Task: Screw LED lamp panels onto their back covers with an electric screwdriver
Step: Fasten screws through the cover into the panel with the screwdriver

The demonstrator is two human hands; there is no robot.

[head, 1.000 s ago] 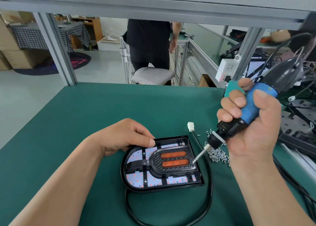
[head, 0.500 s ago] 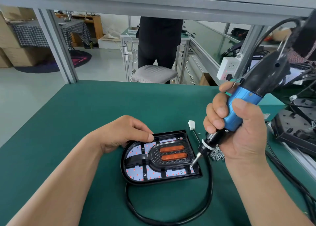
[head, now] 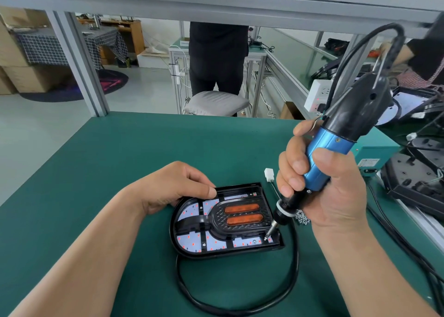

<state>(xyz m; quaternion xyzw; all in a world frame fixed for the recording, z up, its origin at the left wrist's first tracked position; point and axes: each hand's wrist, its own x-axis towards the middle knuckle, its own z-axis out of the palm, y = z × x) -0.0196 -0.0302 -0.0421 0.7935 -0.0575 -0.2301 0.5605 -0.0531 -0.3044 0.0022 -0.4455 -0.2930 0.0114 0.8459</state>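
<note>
The lamp panel is sitting in its black back cover mid-tabletop, and the job is looking partway through: one screw near the front edge is appearing seated, while the screwdriver is pressing its tip onto the panel's near-right corner. The right hand is wrapping its grip tight round the blue barrel, fingers fully curled. The left hand is steadying the back cover's far-left rim, thumb lying on top, fingers curled behind. Loose screws are waiting beside the right hand
</note>
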